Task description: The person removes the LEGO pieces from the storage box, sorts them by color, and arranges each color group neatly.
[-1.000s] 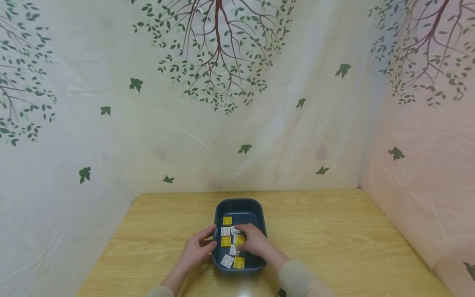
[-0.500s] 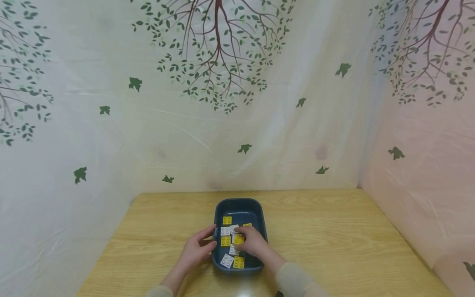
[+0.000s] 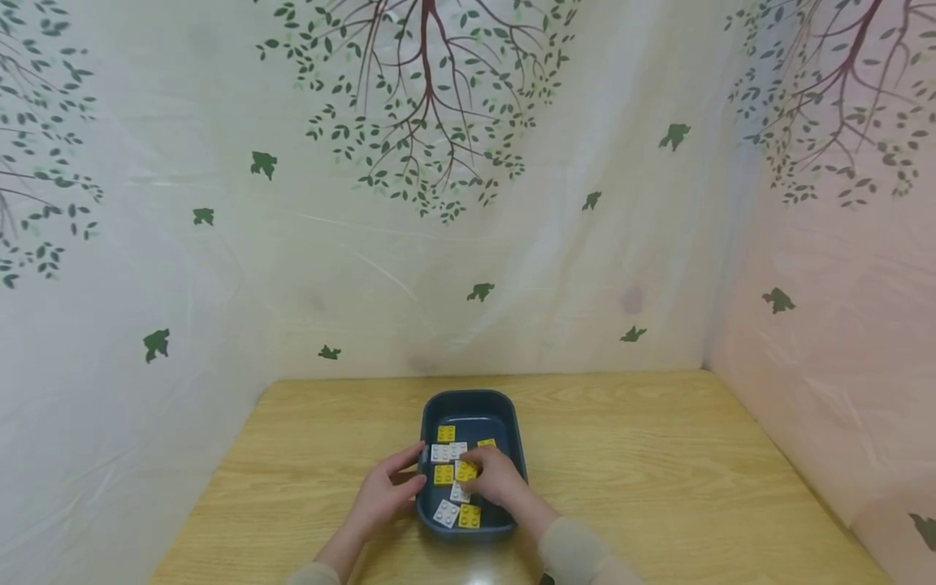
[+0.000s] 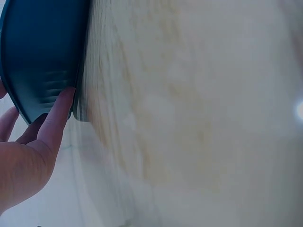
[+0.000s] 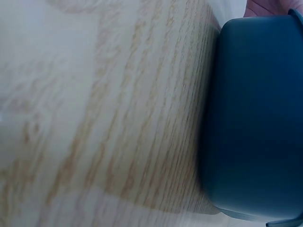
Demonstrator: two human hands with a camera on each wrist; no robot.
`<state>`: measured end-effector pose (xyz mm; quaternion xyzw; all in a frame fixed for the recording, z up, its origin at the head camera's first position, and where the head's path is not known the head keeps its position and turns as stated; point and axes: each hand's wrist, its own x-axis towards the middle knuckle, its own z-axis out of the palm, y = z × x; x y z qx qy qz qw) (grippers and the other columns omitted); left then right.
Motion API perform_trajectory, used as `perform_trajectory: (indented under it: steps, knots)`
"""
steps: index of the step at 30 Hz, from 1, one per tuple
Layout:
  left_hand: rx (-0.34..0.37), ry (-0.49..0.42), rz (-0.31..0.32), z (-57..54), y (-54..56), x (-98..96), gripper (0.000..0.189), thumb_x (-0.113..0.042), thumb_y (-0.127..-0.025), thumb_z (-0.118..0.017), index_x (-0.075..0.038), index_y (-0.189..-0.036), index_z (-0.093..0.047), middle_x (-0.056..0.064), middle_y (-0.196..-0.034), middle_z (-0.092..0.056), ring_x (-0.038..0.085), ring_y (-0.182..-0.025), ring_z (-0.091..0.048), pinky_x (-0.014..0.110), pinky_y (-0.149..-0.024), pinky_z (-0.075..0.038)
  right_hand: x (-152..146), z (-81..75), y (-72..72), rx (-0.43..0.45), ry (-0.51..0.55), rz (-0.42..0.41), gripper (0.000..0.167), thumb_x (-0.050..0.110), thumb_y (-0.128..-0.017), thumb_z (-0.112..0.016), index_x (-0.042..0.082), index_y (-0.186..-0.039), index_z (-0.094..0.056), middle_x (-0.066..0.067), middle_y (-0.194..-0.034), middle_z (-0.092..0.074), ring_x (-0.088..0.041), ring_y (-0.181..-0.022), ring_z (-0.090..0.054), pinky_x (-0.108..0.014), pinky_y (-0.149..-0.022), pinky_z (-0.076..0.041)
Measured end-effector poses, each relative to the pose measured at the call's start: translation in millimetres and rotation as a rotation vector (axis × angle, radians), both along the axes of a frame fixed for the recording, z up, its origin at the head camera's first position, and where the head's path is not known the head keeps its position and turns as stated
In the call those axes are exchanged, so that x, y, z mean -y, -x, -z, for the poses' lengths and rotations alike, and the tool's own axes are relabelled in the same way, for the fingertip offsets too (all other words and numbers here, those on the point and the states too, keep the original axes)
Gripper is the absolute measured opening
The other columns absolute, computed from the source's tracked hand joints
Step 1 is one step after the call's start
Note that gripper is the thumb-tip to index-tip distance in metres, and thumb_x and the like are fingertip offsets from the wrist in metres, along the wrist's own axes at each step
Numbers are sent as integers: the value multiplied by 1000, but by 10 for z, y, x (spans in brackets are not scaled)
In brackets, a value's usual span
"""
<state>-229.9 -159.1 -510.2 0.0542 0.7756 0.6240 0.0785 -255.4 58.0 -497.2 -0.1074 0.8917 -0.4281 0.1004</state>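
A dark blue tray holds several yellow and white toy building bricks. My left hand is at its left wall, thumb and fingers spread. In the left wrist view, a fingertip of the left hand touches the tray's outer side. Inside the tray, my right hand pinches a yellow brick between thumb and finger, over a partly covered white brick. Close by lie a white brick, another white brick and a yellow brick. The right wrist view shows mainly the tray's outer wall.
A wood-grain table extends on both sides of the tray. Pale curtains printed with branches and leaves stand behind it and at the sides. More bricks lie near the tray's front, including a yellow one.
My right hand has moved slightly within the tray, and a yellow brick beyond it has come into view. The pinched yellow brick has shifted slightly left. My left hand stays at the wall.
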Motion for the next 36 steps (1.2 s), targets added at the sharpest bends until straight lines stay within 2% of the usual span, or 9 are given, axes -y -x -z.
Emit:
perform_trajectory:
  steps: [9, 17, 29, 36]
  knots:
    - [4, 10, -12, -18, -17, -12, 57, -13, -94, -66, -9, -148, -47, 26, -146, -45, 41, -122, -54, 40, -83, -59, 36, 26, 0, -27, -30, 22, 41, 0, -79, -78, -1, -119, -69, -20, -121, -61, -37, -113, -55, -57, -102, -44]
    - [-5, 22, 0, -12, -8, -13, 57, -12, -95, -65, -8, -148, -46, 27, -146, -45, 42, -121, -55, 40, -84, -59, 38, 41, 19, -40, -35, 63, 38, 0, -80, -78, 0, -117, -70, -16, -114, -63, -27, -99, -56, -52, -95, -49]
    - [-22, 21, 11, 16, -5, -6, 58, -14, -95, -66, -7, -148, -46, 27, -146, -45, 43, -122, -55, 40, -85, -58, 17, 20, 5, -100, 24, 111, 36, 8, -80, -81, 6, -115, -71, -13, -116, -63, -31, -108, -58, -53, -97, -48]
    - [6, -16, 23, 3, -5, 4, 59, -15, -96, -65, -8, -150, -44, 27, -148, -42, 44, -124, -52, 40, -85, -58, -16, -19, 15, -98, 122, 95, 38, 9, -79, -82, 9, -116, -71, -11, -116, -63, -26, -101, -60, -47, -90, -53]
